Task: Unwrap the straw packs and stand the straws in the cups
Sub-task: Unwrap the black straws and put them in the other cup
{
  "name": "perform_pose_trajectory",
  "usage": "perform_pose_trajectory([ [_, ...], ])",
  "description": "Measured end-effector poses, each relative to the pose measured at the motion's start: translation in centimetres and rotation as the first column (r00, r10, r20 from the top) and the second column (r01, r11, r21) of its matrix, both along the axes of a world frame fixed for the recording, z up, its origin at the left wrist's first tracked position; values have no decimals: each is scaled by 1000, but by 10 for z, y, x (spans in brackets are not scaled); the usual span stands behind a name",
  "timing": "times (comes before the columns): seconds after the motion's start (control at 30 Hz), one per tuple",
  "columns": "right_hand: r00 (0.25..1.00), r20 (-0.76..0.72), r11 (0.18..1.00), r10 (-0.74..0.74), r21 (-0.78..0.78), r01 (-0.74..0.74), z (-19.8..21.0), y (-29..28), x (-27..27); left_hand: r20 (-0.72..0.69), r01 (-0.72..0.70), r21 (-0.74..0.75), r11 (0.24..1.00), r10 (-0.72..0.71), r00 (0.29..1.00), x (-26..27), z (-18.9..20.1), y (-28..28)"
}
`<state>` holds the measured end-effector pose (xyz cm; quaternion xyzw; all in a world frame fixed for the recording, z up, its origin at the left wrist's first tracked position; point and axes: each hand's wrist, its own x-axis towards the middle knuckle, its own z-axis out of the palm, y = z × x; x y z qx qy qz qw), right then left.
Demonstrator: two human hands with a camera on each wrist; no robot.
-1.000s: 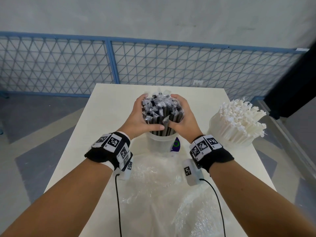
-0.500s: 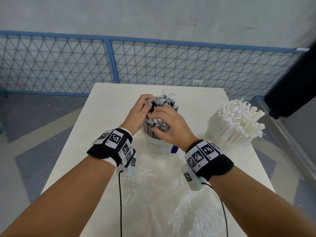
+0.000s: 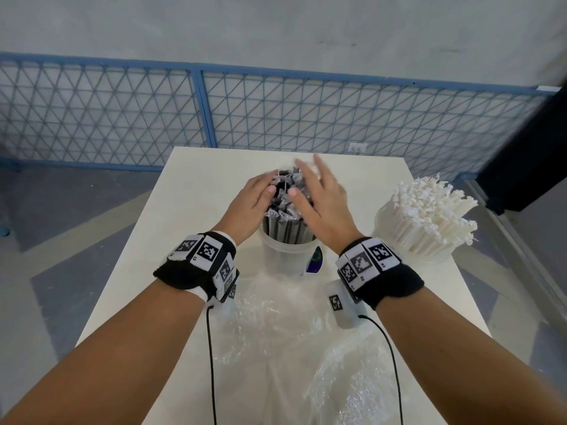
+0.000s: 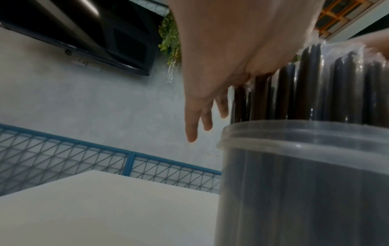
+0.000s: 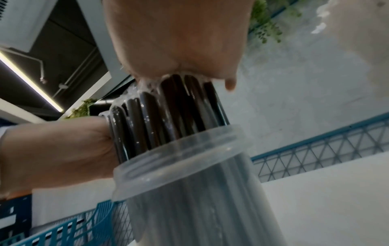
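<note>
Black straws in clear wrappers (image 3: 287,207) stand packed in a translucent plastic cup (image 3: 280,256) mid-worktop (image 3: 196,191). The left hand (image 3: 250,199) lies flat, fingers straight, against their left side; the right hand (image 3: 322,204) rests open-palmed on their tops. Far right, white paper-wrapped straws (image 3: 426,213) fill another clear cup (image 3: 429,256).

- A blue metal lattice fence (image 3: 122,115) runs across at 12 o'clock, behind the pale cream rectangular table (image 3: 196,191).
- A grey plaster wall (image 3: 276,29) rises above it.
- A black flat wall screen (image 4: 88,33) hangs high in the left wrist view.
- Green trailing foliage (image 4: 170,36), possibly a hanging plant, shows beside it at 3 o'clock.
</note>
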<state>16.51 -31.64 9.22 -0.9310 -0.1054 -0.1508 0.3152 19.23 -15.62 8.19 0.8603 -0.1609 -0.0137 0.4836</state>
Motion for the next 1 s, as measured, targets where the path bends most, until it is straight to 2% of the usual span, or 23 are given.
perform_pose_trajectory([
  [0.03,995,-87,997,53,-49,-57,-1,2,0,-23,-12,24,1000,13,1000,0,2,0],
  [0.1,982,-161,983,98,-139,-121,-2,2,0,-74,-46,23,999,48,996,0,4,-1],
  [0.2,981,-192,967,-6,-251,-43,1,-5,-1,-104,-20,-29,999,17,994,-9,4,-5],
  [0.27,977,-203,966,-60,-257,6,2,-7,0,-117,-33,-45,998,28,993,-12,2,-4],
  [0.4,971,-230,996,58,-59,-74,1,-4,2,-136,-61,-11,998,59,989,-9,4,0],
  [0.5,971,-184,967,154,229,-110,3,-8,-1,-141,-92,-75,993,81,987,-14,3,2],
  [0.53,982,-142,940,127,332,-73,3,-12,-3,-154,-127,-92,988,112,982,-15,1,4],
  [0.6,996,-90,880,-17,472,57,-1,-19,-7,-187,-202,-71,977,185,965,-15,-3,9],
  [0.67,975,-150,852,-165,476,217,-12,-26,-8,-236,-241,18,970,239,942,-16,-3,14],
  [0.73,923,-308,836,-231,423,350,-22,-30,-12,-353,-228,60,972,234,906,-19,-2,17],
  [0.8,862,-472,783,-186,458,420,-27,-32,-20,-510,-192,3,981,167,844,-23,-3,19],
  [0.87,808,-583,765,-82,483,427,-29,-29,-27,-626,-209,-134,969,81,776,-27,-3,18],
  [0.93,774,-633,731,-14,521,440,-32,-24,-28,-657,-252,-238,938,36,753,-27,-4,15],
  [1.0,759,-649,672,-42,544,502,-32,-21,-19,-650,-294,-276,915,48,759,-21,-3,10],
])
